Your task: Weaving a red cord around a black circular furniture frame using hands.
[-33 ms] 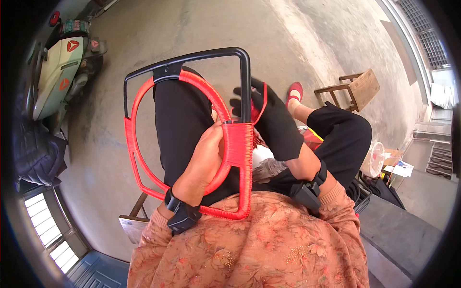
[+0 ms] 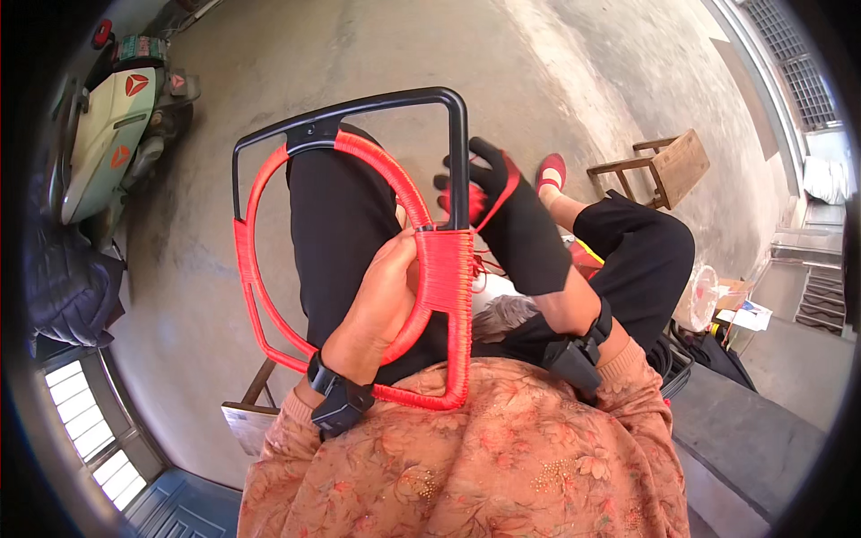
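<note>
A black frame with rounded corners and an inner ring (image 2: 254,235) stands over my lap, its lower part and ring wrapped in red cord. My left hand (image 2: 387,278), bare, is closed round the ring beside the broad red-wrapped joint (image 2: 447,269). Its fingertips are hidden behind the ring. My right hand (image 2: 520,220), in a black glove, holds the loose red cord (image 2: 502,199), which runs taut over the fingers to the top of that joint. The fingers are bent behind the frame's bare black upright (image 2: 458,161), with red showing at them. More red strands hang behind the joint.
A small wooden stool (image 2: 677,169) stands ahead on the right of the concrete floor. A scooter (image 2: 108,143) is parked on the left. Another stool's corner (image 2: 249,426) shows by my left side. Boxes and papers (image 2: 744,314) lie at the right near a grey ledge (image 2: 744,430).
My right hand has shifted slightly up and to the right, taking the red cord with it. My left hand and the frame stay almost where they were.
</note>
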Tool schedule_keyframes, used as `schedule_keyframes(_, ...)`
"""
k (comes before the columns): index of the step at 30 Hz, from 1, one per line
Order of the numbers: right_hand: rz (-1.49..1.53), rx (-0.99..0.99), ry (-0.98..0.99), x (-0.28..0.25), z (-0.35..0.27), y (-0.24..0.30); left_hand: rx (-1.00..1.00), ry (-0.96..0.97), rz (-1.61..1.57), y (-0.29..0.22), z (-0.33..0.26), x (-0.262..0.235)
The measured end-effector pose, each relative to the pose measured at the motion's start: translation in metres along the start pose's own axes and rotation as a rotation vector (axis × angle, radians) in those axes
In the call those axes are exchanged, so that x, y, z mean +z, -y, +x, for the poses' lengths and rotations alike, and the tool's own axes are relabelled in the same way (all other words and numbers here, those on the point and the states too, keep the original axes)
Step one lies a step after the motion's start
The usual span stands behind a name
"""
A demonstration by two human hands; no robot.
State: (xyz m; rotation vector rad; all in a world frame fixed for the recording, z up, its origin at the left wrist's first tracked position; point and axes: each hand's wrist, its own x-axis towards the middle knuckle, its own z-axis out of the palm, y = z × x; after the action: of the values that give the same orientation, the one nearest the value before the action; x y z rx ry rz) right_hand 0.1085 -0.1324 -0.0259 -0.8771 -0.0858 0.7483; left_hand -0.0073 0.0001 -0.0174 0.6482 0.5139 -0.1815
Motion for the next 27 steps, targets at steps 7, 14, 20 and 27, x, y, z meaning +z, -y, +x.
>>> schedule_keyframes(7,-0.299,-0.163,-0.082,0.010,-0.012,0.018,0.369,-0.073,-0.034,-0.004,-0.004,0.005)
schedule_keyframes(14,-1.141,-0.544,0.025,0.036,-0.042,0.005,1.019,-0.136,0.968,-0.002,-0.013,0.008)
schedule_keyframes(20,-0.624,-0.433,-0.273,0.012,-0.044,0.036,0.635,-0.253,0.548,-0.002,-0.015,0.007)
schedule_keyframes(27,-1.981,-0.061,-0.222,-0.076,-0.085,0.113,0.531,-0.137,0.393,0.005,-0.001,0.002)
